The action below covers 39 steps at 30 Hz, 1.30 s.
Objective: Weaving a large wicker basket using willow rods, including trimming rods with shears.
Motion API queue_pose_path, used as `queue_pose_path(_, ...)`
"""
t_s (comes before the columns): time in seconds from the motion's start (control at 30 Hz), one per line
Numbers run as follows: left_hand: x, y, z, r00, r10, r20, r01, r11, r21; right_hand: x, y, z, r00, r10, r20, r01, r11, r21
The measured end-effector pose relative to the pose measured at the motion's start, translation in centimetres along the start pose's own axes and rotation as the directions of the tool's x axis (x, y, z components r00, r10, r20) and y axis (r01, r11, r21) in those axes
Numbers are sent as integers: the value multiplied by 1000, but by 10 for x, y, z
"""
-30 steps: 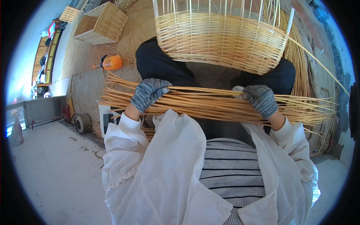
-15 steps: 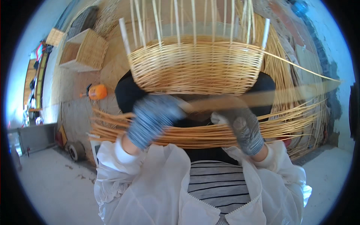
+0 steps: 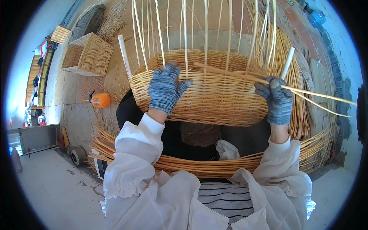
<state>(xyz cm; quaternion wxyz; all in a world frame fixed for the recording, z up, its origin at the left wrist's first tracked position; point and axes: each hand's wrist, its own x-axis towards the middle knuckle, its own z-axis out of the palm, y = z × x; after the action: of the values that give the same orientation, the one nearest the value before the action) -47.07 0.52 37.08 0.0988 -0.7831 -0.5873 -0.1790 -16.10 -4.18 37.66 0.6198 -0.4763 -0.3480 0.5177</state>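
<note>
A partly woven willow basket (image 3: pixel 207 99) rests across my dark-clad legs, with tall pale stakes (image 3: pixel 205 30) standing up from it. My left hand (image 3: pixel 165 88), in a grey knit glove, lies spread on the near side at the rim, fingers apart among the stakes. My right hand (image 3: pixel 274 97), gloved the same, is closed on a long willow rod (image 3: pixel 318 93) at the right end, the rod lying along the rim. A loose bundle of rods (image 3: pixel 203 166) lies in front of my body, below a crumpled white cloth (image 3: pixel 227 148).
An orange sprayer (image 3: pixel 100 100) sits at left, with a wicker basket (image 3: pixel 87 53) behind it and a smaller one (image 3: pixel 60 33) farther back. Long rods (image 3: pixel 297 115) are piled at right. A blue water bottle (image 3: pixel 316 17) is near the right wall, a wheel (image 3: pixel 78 156) at lower left.
Both hands have left the bundle and moved up to the basket rim, the right with a rod. My left hand has opened out. The basket appears lower in the view.
</note>
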Motion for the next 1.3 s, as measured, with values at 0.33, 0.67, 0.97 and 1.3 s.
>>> queue_pose_path(0.33,1,0,7,970,-128,207,153,982,-107,46,23,11,955,287,73,-289,957,22)
queue_pose_path(0.67,58,56,-7,833,-18,552,360,776,-519,41,2,2,981,195,-13,-193,977,86)
queue_pose_path(0.97,51,73,16,775,-337,535,555,767,-322,146,-64,128,660,-534,529,731,297,-614)
queue_pose_path(1.3,61,67,13,705,-324,631,554,806,-206,22,-21,34,987,-37,156,96,915,-392)
